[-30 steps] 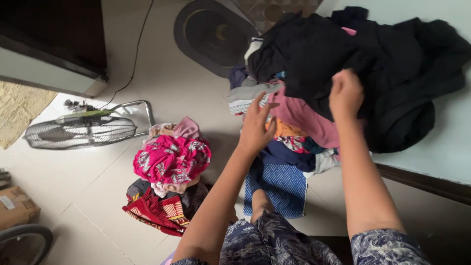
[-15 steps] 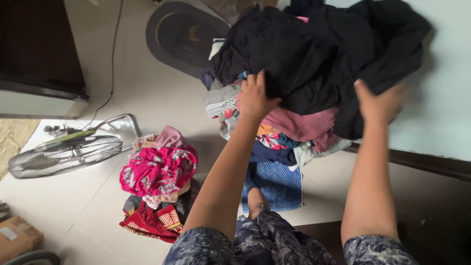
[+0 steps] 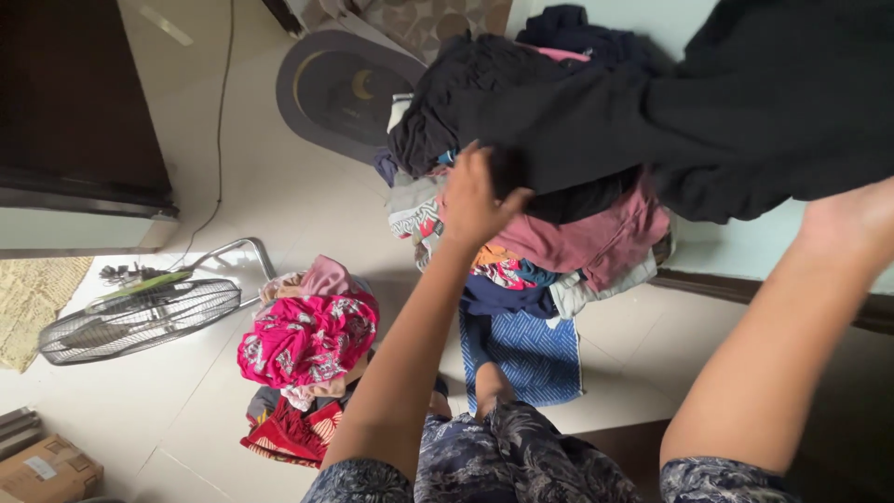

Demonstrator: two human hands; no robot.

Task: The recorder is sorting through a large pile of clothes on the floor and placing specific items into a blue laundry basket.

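My left hand (image 3: 473, 191) has its fingers clenched on the black garment (image 3: 652, 121), which stretches rightward toward my right hand (image 3: 852, 219), whose grip I cannot tell.

Likely a home: tiled floor (image 3: 279, 214), floor fan (image 3: 140, 317), heaped laundry (image 3: 307, 340).

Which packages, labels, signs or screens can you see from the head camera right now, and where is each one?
Brown cardboard box: on the pale floor at the bottom left corner, partly cut off by the frame edge, rectangular.
White label on that box: a small pale rectangle on its top face, too small to read.
No signs or screens are in view.
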